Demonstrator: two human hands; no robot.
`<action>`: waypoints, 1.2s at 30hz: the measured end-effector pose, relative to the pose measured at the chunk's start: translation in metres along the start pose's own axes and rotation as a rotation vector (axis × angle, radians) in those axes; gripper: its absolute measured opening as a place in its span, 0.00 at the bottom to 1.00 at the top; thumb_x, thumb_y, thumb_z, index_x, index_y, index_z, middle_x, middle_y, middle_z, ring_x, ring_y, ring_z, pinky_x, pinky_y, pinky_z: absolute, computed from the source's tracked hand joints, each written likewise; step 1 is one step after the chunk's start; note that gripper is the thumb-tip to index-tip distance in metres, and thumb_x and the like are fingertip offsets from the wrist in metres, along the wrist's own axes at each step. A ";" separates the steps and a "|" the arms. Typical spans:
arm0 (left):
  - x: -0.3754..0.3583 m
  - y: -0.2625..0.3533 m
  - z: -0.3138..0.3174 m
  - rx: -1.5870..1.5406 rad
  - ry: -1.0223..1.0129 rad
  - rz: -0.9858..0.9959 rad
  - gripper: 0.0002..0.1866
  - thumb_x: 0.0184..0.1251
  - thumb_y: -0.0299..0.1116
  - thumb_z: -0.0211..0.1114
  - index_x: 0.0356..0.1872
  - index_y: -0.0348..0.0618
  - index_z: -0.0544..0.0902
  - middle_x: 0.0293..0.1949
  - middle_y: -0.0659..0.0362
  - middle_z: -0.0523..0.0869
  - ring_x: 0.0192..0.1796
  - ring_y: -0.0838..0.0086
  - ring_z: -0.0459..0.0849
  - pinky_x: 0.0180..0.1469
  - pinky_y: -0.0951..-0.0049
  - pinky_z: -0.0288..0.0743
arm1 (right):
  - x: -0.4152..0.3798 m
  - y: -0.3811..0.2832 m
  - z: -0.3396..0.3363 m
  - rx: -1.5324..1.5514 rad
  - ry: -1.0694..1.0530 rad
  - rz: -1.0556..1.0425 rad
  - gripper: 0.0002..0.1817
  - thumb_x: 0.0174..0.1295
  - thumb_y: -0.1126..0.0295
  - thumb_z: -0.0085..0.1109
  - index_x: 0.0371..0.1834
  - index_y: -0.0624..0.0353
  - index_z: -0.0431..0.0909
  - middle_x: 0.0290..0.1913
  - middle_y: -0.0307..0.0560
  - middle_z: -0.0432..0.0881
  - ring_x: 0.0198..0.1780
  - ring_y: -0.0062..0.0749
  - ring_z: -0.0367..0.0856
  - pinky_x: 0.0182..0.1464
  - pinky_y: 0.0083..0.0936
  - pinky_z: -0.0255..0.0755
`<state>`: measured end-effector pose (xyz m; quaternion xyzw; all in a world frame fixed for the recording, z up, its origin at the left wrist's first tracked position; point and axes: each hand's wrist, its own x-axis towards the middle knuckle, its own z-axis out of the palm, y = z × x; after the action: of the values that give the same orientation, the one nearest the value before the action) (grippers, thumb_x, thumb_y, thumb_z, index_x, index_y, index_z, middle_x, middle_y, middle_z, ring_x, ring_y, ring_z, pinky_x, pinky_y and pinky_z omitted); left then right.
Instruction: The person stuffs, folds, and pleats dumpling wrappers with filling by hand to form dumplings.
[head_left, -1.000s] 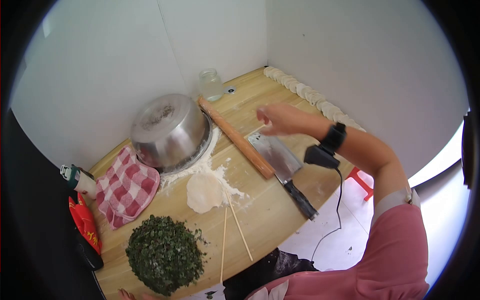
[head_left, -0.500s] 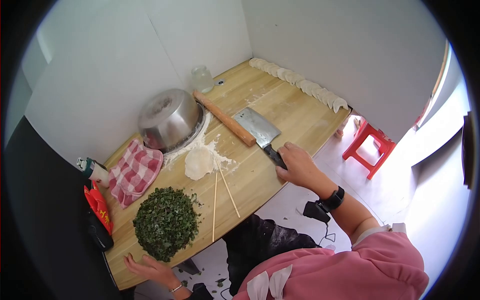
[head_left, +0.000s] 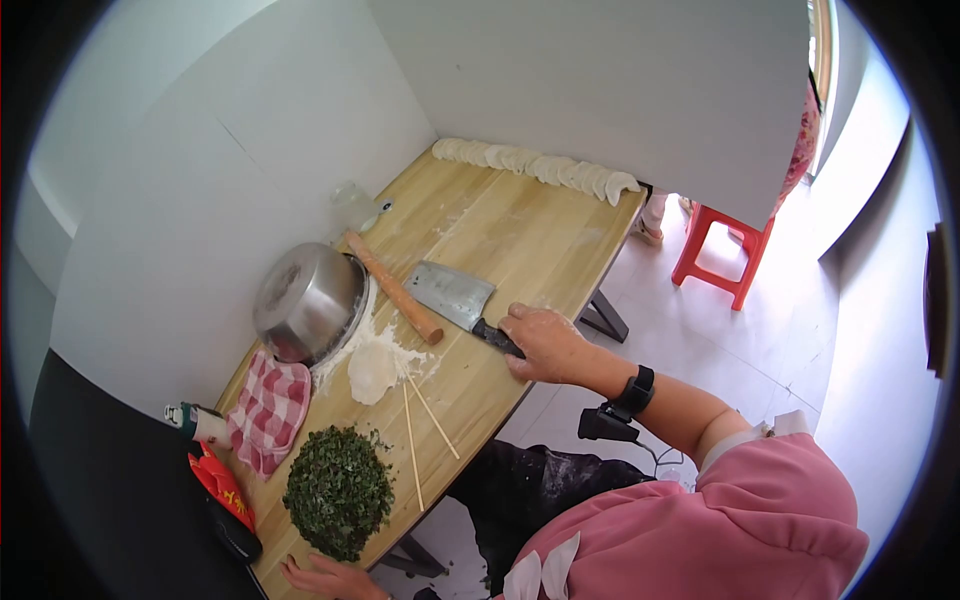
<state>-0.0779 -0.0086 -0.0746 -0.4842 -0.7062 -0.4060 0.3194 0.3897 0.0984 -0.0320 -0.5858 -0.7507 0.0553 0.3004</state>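
Observation:
My right hand (head_left: 548, 345) is closed around the black handle of a cleaver (head_left: 452, 293), whose broad blade lies flat on the wooden table. Just left of the blade lies a wooden rolling pin (head_left: 395, 288). My left hand (head_left: 330, 578), fingers apart and holding nothing, is at the near table edge below a mound of chopped greens (head_left: 338, 492). Any container under the greens is hidden. Between greens and rolling pin, a round dough wrapper (head_left: 373, 373) rests on scattered flour, with two chopsticks (head_left: 412, 447) beside it.
An upturned metal basin (head_left: 308, 300), checked cloth (head_left: 270, 410), glass jar (head_left: 354, 205), bottle (head_left: 205, 424) and red packet (head_left: 222, 485) stand along the wall side. Dumplings (head_left: 540, 167) line the far edge. A red stool (head_left: 722, 255) and another person's leg are beyond the table.
The view has swung to the right. My right hand has turned the cleaver, and its handle end now sits farther from the rolling pin. My left hand stays near the greens.

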 end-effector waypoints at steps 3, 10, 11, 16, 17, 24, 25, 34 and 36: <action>0.001 -0.001 -0.005 0.079 -0.066 0.030 0.23 0.75 0.37 0.48 0.61 0.27 0.67 0.64 0.38 0.64 0.66 0.45 0.63 0.67 0.50 0.55 | 0.001 -0.004 -0.003 0.032 -0.010 0.016 0.14 0.48 0.67 0.60 0.34 0.64 0.75 0.36 0.58 0.75 0.40 0.54 0.78 0.44 0.45 0.72; 0.004 0.021 -0.013 -0.020 -0.096 -0.063 0.22 0.75 0.35 0.48 0.60 0.25 0.66 0.65 0.37 0.62 0.66 0.46 0.62 0.67 0.51 0.55 | -0.003 -0.010 -0.010 0.025 -0.012 0.020 0.14 0.49 0.69 0.59 0.37 0.63 0.73 0.36 0.57 0.74 0.38 0.56 0.77 0.41 0.45 0.72; 0.005 0.021 -0.013 -0.019 -0.094 -0.051 0.22 0.75 0.35 0.48 0.60 0.25 0.66 0.65 0.37 0.62 0.66 0.46 0.62 0.67 0.52 0.55 | -0.004 -0.010 -0.013 0.037 -0.019 0.007 0.14 0.49 0.69 0.59 0.38 0.63 0.74 0.35 0.56 0.74 0.37 0.55 0.77 0.41 0.45 0.72; 0.007 0.028 -0.016 -0.026 -0.109 -0.074 0.22 0.75 0.35 0.47 0.59 0.25 0.66 0.64 0.37 0.63 0.66 0.47 0.63 0.66 0.52 0.56 | -0.006 -0.002 -0.018 -0.022 -0.011 0.036 0.14 0.50 0.71 0.57 0.41 0.61 0.75 0.36 0.55 0.74 0.40 0.53 0.77 0.42 0.43 0.72; 0.008 0.030 -0.015 -0.080 -0.085 -0.077 0.22 0.75 0.36 0.48 0.59 0.25 0.67 0.64 0.37 0.64 0.66 0.47 0.64 0.66 0.52 0.56 | -0.003 0.002 -0.019 -0.057 0.047 0.023 0.14 0.50 0.72 0.57 0.41 0.60 0.76 0.36 0.54 0.74 0.41 0.53 0.77 0.43 0.42 0.72; 0.001 0.014 -0.008 0.025 -0.071 -0.056 0.20 0.72 0.34 0.53 0.57 0.28 0.69 0.61 0.37 0.68 0.63 0.45 0.66 0.66 0.51 0.57 | 0.021 0.035 -0.010 -0.140 0.064 0.048 0.20 0.51 0.75 0.56 0.51 0.62 0.76 0.44 0.57 0.76 0.47 0.53 0.76 0.51 0.40 0.69; 0.007 0.025 -0.013 -0.046 -0.094 -0.110 0.20 0.71 0.34 0.53 0.56 0.28 0.69 0.61 0.38 0.68 0.63 0.45 0.66 0.66 0.53 0.57 | 0.023 0.030 -0.009 -0.177 0.055 0.065 0.20 0.51 0.75 0.57 0.51 0.60 0.77 0.45 0.57 0.77 0.46 0.53 0.76 0.50 0.41 0.70; 0.009 0.027 -0.014 -0.104 -0.130 -0.117 0.19 0.68 0.30 0.52 0.56 0.28 0.70 0.62 0.39 0.67 0.65 0.48 0.65 0.66 0.55 0.58 | 0.024 -0.052 0.010 0.086 0.184 -0.223 0.13 0.50 0.78 0.58 0.41 0.62 0.76 0.43 0.56 0.76 0.47 0.54 0.74 0.50 0.41 0.68; 0.010 0.029 -0.012 -0.079 -0.139 -0.098 0.19 0.68 0.30 0.52 0.56 0.28 0.70 0.61 0.39 0.67 0.64 0.48 0.65 0.66 0.55 0.58 | 0.035 -0.066 0.013 0.107 0.134 -0.247 0.12 0.50 0.79 0.58 0.39 0.62 0.76 0.42 0.55 0.76 0.47 0.54 0.74 0.49 0.40 0.69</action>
<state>-0.0533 -0.0091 -0.0532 -0.4884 -0.7330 -0.4138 0.2301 0.3225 0.1136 -0.0002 -0.4745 -0.7913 0.0188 0.3850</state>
